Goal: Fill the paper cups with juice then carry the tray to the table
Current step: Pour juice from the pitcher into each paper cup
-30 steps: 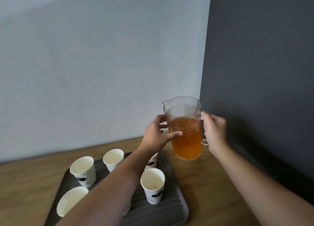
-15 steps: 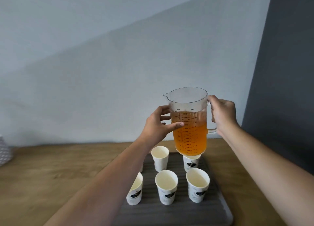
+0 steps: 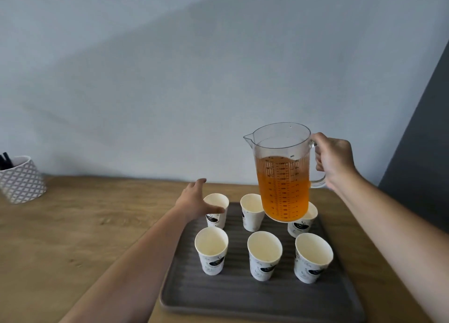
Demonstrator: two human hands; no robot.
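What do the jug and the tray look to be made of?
The jug looks like clear rigid plastic: see-through wall, printed measuring scale, moulded handle. The tray is matte dark grey with ribbed grooves and rounded corners, probably plastic or rubbery, though the look leaves that open.

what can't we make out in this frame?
Head view only:
- Back right cup: the jug hangs in front of its mouth, so its inside is unseen.
- Back left cup: the left hand covers part of it; contact unclear.
- Tray: its near right corner is cut by the bottom edge.
- Pot: cut by the left edge.
- Jug markings: too small to read.
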